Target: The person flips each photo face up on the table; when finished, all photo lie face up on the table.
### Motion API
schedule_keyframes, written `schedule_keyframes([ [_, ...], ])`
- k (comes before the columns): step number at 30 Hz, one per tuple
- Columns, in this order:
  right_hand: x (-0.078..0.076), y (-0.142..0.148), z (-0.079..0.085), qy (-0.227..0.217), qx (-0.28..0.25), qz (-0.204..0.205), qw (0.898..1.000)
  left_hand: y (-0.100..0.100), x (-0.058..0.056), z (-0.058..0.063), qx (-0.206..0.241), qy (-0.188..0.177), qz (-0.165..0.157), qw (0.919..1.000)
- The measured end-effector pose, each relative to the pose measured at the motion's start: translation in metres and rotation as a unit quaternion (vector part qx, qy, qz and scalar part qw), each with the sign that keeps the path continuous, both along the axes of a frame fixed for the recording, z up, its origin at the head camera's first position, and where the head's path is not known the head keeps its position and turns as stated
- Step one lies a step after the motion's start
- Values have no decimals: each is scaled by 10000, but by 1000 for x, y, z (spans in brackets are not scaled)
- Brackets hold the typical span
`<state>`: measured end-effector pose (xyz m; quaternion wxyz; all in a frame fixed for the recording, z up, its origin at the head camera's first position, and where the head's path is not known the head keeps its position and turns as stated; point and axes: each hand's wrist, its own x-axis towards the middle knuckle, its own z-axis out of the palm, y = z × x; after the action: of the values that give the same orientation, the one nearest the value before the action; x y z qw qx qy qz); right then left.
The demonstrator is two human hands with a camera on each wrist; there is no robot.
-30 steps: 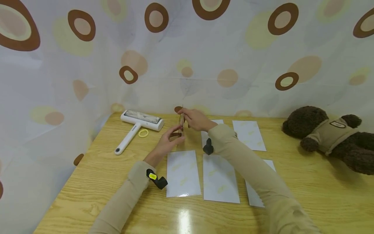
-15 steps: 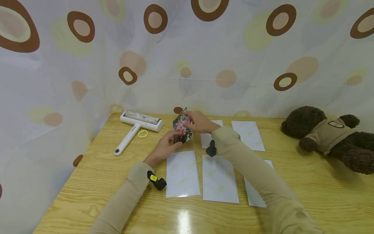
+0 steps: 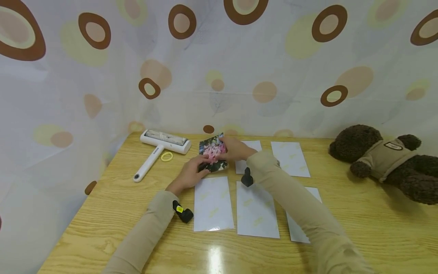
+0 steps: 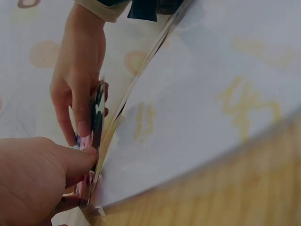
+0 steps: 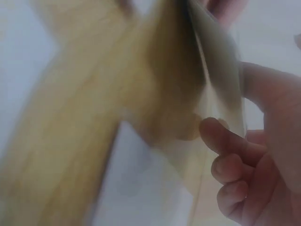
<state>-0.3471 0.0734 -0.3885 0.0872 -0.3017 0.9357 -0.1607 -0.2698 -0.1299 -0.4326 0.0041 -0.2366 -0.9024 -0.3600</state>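
Note:
A photo of pink flowers (image 3: 213, 149) is held between both hands over the far part of the table, its picture side toward the head camera. My left hand (image 3: 189, 173) pinches its lower left edge, and my right hand (image 3: 235, 147) grips the right edge. Seen nearly edge-on in the left wrist view, the photo (image 4: 97, 117) has the left thumb (image 4: 77, 160) against it. In the right wrist view its pale back (image 5: 218, 61) shows beside the right hand's curled fingers (image 5: 230, 172). I cannot tell whether more than one sheet is held.
White cards with faint yellow marks lie on the wooden table, including a near-left card (image 3: 213, 205), a middle card (image 3: 256, 211) and a far-right card (image 3: 291, 158). A lint roller (image 3: 149, 163) and yellow ring (image 3: 167, 156) lie left; a brown teddy bear (image 3: 386, 152) lies right.
The photo, edge-on a second ago, has turned so its flower picture faces the head camera, and it has tipped lower. Both hands have kept their hold and shifted slightly.

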Motion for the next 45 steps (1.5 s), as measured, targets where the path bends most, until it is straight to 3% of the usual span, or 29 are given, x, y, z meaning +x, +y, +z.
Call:
schedule_keyframes([
  [3,0,-3,-6,-20,212,-30,9998,-1,1,1,-421,175,44,9990],
  [7,0,-6,-10,-99,413,-178,9989,-2,2,2,-647,203,54,9977],
  [12,0,-8,-11,-125,583,-316,9977,-4,2,1,-506,238,-5,9984],
  [17,1,-7,-13,-276,640,-362,9969,-8,-1,-8,-259,414,-99,9988],
  [22,0,-6,-16,-263,710,-328,9966,-3,1,-3,-429,133,44,9990],
  [26,1,-7,-15,-352,778,-316,9958,-3,2,-1,-584,161,39,9982],
  [30,2,-5,-13,-532,629,-220,9964,-4,1,-1,-572,47,13,9983],
  [35,-1,11,-5,-833,-95,-292,9961,-1,-1,1,-389,-49,-23,9992],
  [39,-4,29,5,-815,-540,-338,9946,2,-1,6,-118,-57,5,9999],
  [45,-15,55,6,-571,-383,-360,9970,10,4,18,-115,-71,-77,9999],
])
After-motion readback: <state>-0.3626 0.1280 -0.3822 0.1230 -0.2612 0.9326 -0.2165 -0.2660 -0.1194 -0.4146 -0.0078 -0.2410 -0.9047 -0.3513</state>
